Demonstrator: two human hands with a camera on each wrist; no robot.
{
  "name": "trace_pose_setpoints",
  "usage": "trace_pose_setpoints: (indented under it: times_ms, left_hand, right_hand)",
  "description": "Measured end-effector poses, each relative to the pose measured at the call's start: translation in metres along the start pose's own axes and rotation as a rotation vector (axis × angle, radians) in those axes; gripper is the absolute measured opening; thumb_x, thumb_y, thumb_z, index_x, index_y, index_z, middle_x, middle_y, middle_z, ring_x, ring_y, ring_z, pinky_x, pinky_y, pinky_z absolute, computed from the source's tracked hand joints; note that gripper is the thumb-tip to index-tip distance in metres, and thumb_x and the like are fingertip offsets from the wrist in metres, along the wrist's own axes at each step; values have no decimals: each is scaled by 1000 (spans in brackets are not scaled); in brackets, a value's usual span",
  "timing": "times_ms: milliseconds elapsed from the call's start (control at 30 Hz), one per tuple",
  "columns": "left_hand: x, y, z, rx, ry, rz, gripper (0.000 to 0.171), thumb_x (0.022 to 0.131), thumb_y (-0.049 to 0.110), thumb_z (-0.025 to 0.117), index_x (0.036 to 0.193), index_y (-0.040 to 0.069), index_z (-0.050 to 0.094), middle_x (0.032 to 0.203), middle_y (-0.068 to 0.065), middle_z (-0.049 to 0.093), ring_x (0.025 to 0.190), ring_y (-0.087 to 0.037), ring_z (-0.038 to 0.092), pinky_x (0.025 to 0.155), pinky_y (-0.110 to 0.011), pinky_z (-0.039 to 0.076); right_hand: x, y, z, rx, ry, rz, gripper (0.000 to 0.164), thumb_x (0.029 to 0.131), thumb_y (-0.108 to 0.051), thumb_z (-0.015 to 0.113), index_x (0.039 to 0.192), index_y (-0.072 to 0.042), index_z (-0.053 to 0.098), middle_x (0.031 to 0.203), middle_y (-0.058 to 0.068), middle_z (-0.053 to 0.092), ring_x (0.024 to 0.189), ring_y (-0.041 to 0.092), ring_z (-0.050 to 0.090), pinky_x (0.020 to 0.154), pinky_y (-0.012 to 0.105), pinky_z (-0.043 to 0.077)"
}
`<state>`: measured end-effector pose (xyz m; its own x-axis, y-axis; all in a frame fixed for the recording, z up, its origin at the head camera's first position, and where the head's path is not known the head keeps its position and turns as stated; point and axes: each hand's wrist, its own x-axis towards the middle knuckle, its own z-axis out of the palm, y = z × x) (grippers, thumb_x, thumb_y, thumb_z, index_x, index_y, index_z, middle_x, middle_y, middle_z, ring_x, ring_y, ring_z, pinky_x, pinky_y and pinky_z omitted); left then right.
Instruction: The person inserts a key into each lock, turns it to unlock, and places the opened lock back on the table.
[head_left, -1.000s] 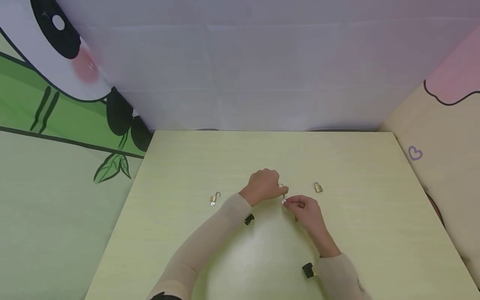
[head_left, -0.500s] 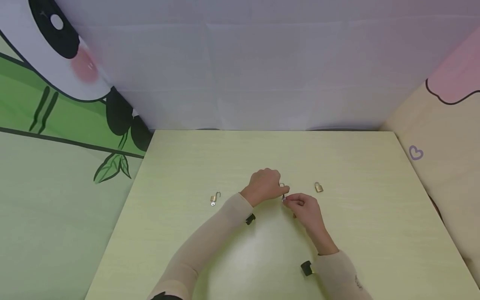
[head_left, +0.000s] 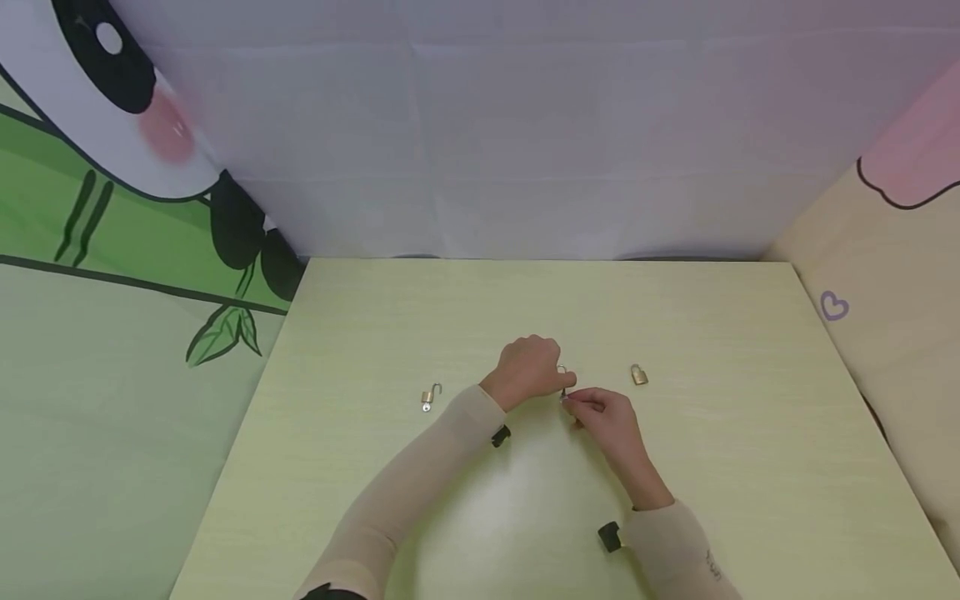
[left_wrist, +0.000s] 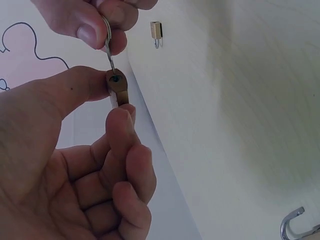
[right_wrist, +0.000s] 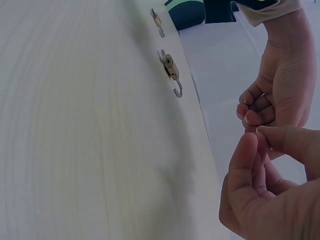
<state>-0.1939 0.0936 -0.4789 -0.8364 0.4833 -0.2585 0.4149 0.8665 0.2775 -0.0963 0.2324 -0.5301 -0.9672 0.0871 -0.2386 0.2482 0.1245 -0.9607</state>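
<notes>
My left hand (head_left: pixel 531 367) pinches a small brass padlock (left_wrist: pixel 119 89) between thumb and fingers, its keyhole end facing the right hand. The padlock's shackle (head_left: pixel 562 368) shows just beyond the left hand in the head view. My right hand (head_left: pixel 611 421) pinches a thin silver key (left_wrist: pixel 108 47) by its head, and the key's tip meets the keyhole. How deep it sits I cannot tell. In the right wrist view, the fingertips of the right hand (right_wrist: pixel 265 175) hide most of the key, close below the left hand (right_wrist: pixel 285 85).
A padlock with its shackle swung out and a key in it (head_left: pixel 427 397) lies left on the pale table (head_left: pixel 420 308). A closed brass padlock (head_left: pixel 638 375) lies to the right. Two padlocks, the nearer (right_wrist: pixel 170 66) and the farther (right_wrist: pixel 157 22), show in the right wrist view.
The right hand has moved slightly left and up, bringing the key closer to the padlock. The left hand has hardly moved, and the padlocks on the table lie as before.
</notes>
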Motion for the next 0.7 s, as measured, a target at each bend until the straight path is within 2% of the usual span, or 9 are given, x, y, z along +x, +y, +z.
trace_pose_setpoints:
  times_ms: [133,267,467,700]
  left_hand:
    - [0,0,0,10,-9,2,46,87,40,66,61,17,37,53,7,22,47,-8,21,43,-24,20]
    - [-1,1,-1,17,-17,-9,45,85,39,67,61,17,38,53,7,23,47,-8,23,43,-24,21]
    - [-2,1,-3,7,-24,-21,44,84,39,68,60,17,38,53,7,23,47,-8,24,43,-24,21]
    - [-1,0,-3,6,-28,-39,43,86,40,67,62,17,39,53,6,25,46,-8,25,42,-24,23]
  right_hand:
    - [1,-3,0,86,-32,34,18,93,-4,68,101,12,70,97,23,71,76,25,68,69,33,57]
    - [2,-5,1,98,-48,30,18,93,-3,67,102,13,69,96,23,71,77,24,67,68,34,57]
    - [3,-6,5,99,-17,18,17,93,-2,68,101,13,70,96,23,71,75,24,67,68,34,57]
    - [5,-1,11,159,31,14,17,92,0,68,102,14,69,100,24,71,76,22,68,69,30,57]
